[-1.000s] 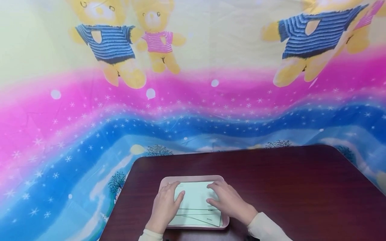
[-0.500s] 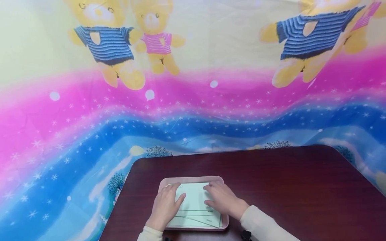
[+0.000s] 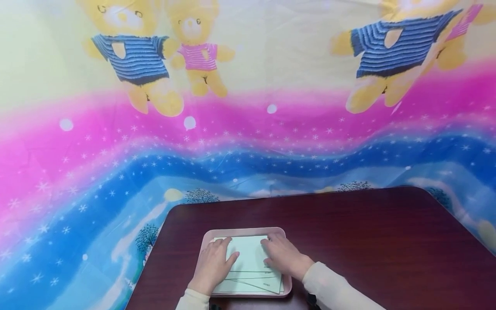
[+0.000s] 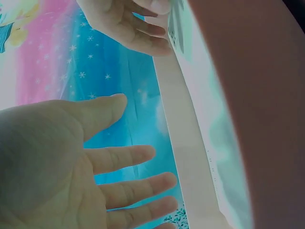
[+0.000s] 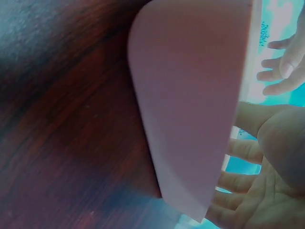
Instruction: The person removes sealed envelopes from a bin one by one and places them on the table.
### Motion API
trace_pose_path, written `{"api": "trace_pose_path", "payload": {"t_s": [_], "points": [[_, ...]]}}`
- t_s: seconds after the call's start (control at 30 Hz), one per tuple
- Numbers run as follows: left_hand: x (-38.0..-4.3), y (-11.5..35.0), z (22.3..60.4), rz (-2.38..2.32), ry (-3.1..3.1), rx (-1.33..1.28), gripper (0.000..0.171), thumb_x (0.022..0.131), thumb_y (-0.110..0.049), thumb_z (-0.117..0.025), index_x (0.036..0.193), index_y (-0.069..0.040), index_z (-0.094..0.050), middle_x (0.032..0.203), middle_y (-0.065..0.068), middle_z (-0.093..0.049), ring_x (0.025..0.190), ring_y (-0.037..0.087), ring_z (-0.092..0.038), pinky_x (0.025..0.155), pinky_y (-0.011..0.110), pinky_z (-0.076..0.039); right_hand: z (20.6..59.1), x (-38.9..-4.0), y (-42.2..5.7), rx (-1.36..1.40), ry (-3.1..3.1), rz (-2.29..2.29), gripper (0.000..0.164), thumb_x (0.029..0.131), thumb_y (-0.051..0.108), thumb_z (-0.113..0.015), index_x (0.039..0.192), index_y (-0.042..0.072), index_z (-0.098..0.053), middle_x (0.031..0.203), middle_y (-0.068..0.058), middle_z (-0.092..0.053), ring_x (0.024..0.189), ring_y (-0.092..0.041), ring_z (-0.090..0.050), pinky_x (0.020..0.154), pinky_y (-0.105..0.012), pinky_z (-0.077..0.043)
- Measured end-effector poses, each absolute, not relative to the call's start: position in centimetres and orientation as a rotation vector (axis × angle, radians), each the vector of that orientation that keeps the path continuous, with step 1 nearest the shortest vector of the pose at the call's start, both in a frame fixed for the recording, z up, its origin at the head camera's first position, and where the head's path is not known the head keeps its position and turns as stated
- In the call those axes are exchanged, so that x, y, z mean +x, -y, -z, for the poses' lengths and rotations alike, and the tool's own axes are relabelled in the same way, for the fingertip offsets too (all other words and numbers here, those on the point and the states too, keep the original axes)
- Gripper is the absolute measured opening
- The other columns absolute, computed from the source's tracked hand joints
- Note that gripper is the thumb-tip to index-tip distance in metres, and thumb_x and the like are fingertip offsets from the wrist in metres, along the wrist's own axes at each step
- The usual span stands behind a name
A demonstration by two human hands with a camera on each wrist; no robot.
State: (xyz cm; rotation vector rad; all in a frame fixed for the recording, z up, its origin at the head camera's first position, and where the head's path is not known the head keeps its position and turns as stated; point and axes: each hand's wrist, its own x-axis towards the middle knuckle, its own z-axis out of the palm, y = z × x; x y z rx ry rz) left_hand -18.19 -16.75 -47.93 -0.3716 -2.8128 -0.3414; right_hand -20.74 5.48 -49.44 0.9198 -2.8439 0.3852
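A shallow pale pink tray (image 3: 244, 231) sits on the table, with several pale green envelopes (image 3: 248, 254) stacked unevenly inside. Small print shows near their lower right corners. Over the tray's left side is my left hand (image 3: 213, 262), its fingers extended and spread in the left wrist view. My right hand (image 3: 284, 256) is over the right side, fingers pointing inward and slightly bent. The right wrist view has the tray's outer wall (image 5: 186, 105) in front of the right hand's fingers (image 5: 243, 150). Neither hand grips an envelope; whether fingertips touch the stack cannot be told.
The dark reddish-brown table (image 3: 368, 241) extends to the right of the tray and behind it. Beyond its far edge hangs a cloth backdrop (image 3: 248, 129) printed with teddy bears and snowflakes.
My right hand and forearm have shifted slightly left, inward over the tray. The left hand stays nearly in place, and the whole head view has drifted a little.
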Motion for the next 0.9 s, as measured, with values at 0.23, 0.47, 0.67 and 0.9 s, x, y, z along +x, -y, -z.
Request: {"api": "trace_pose_path", "payload": {"t_s": [0.23, 0.47, 0.67, 0.9], "points": [[-18.3, 16.7, 48.0, 0.328, 2.853, -0.375, 0.052, 0.084, -0.043, -0.061, 0.121, -0.006, -0.062, 0.109, 0.013, -0.065, 0.102, 0.030, -0.060, 0.085, 0.047, -0.046, 50.3, -21.0, -5.4, 0.904, 2.840, -0.331, 0.048, 0.069, 0.034, -0.077, 0.106, 0.008, -0.063, 0.097, -0.008, -0.054, 0.089, -0.021, -0.050, 0.081, -0.038, -0.046], [-18.4, 16.7, 48.0, 0.295, 2.864, -0.394, 0.051, 0.085, -0.042, -0.061, 0.120, -0.005, -0.062, 0.108, 0.014, -0.065, 0.102, 0.031, -0.060, 0.086, 0.049, -0.046, 50.9, -21.4, -5.3, 0.880, 2.861, -0.328, 0.060, 0.065, 0.036, -0.079, 0.114, 0.006, -0.062, 0.109, -0.014, -0.056, 0.103, -0.029, -0.052, 0.090, -0.044, -0.044], [-18.6, 16.7, 48.1, 0.271, 2.894, -0.386, 0.051, 0.085, -0.043, -0.060, 0.120, -0.007, -0.062, 0.109, 0.014, -0.065, 0.103, 0.031, -0.059, 0.087, 0.049, -0.045, 50.8, -21.7, -5.1, 0.881, 2.894, -0.267, 0.065, 0.066, 0.038, -0.079, 0.118, 0.005, -0.061, 0.111, -0.016, -0.058, 0.104, -0.030, -0.051, 0.093, -0.044, -0.042], [-18.5, 16.6, 48.1, 0.267, 2.906, -0.397, 0.052, 0.086, -0.044, -0.059, 0.121, -0.006, -0.062, 0.109, 0.014, -0.065, 0.103, 0.030, -0.059, 0.093, 0.048, -0.043, 50.9, -22.1, -5.0, 0.872, 2.927, -0.307, 0.071, 0.058, 0.042, -0.082, 0.117, 0.008, -0.059, 0.113, -0.018, -0.053, 0.107, -0.034, -0.049, 0.094, -0.047, -0.041]]}}
